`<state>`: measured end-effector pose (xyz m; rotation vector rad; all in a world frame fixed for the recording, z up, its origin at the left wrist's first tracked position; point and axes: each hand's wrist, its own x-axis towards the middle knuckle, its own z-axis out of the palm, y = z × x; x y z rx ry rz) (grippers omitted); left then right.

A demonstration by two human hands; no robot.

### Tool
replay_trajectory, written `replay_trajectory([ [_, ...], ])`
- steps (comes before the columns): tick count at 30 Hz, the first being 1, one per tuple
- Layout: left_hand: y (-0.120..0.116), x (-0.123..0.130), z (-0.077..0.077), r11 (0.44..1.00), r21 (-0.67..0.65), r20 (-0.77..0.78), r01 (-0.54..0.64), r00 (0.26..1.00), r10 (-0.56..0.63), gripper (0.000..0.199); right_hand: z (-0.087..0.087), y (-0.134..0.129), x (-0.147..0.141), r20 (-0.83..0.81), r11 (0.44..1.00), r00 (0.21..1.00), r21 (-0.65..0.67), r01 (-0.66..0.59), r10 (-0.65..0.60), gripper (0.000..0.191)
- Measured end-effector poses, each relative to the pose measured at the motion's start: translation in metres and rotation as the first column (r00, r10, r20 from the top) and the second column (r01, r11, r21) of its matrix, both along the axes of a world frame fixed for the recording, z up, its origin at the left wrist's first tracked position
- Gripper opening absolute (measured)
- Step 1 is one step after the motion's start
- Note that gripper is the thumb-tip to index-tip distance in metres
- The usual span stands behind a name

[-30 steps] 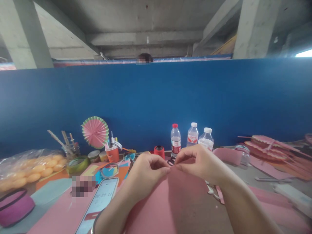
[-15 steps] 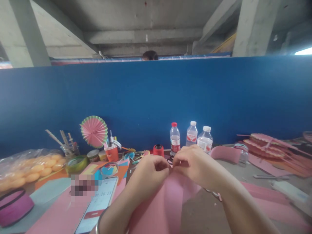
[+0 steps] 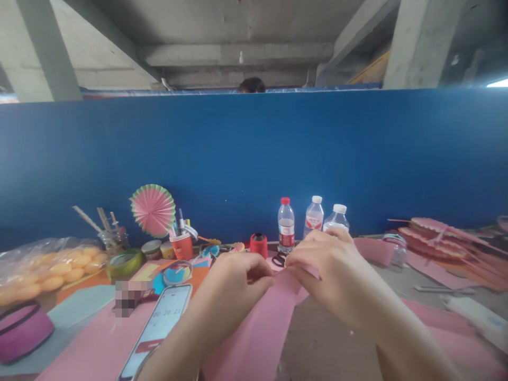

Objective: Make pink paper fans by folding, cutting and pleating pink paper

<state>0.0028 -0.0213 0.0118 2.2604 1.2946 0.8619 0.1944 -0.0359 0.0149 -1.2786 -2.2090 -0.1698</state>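
A flat pink paper sheet (image 3: 250,336) is plain, shading from rose to a paler tint. A round pleated paper fan (image 3: 153,210) is pink with a green zigzag rim. The flat, upright partition (image 3: 246,153) is solid deep blue. One clear plastic bottle (image 3: 286,228) has a red cap and a red-and-white label; two other clear plastic bottles (image 3: 314,219) have white caps. A tapered paper cup (image 3: 182,247) is orange-red, rounded balls (image 3: 73,274) are yellow-orange, and a squat cylinder (image 3: 26,333) is magenta, edged in black.
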Motion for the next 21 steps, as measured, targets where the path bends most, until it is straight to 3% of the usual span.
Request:
replay_trajectory([
  [3,-0.002,0.002,-0.001,0.998,0.057,0.027,0.001,1.000,-0.002,0.015,-0.002,-0.007,-0.006,0.044,0.992,0.999,0.124,-0.019,0.014,0.024],
  [7,-0.004,0.001,0.001,0.995,0.096,0.064,-0.002,0.998,-0.004,0.016,-0.004,-0.010,-0.011,-0.081,0.975,0.991,0.204,-0.088,0.107,0.027],
  [12,-0.008,-0.008,0.007,0.996,0.087,0.026,0.025,0.999,-0.027,0.012,-0.002,-0.014,-0.009,-0.107,0.977,0.988,0.189,-0.093,0.115,0.021],
  [21,-0.015,-0.005,0.008,0.980,0.197,-0.037,0.004,0.999,0.003,0.016,-0.001,-0.021,-0.005,-0.080,0.965,0.991,0.251,-0.082,0.105,0.019],
])
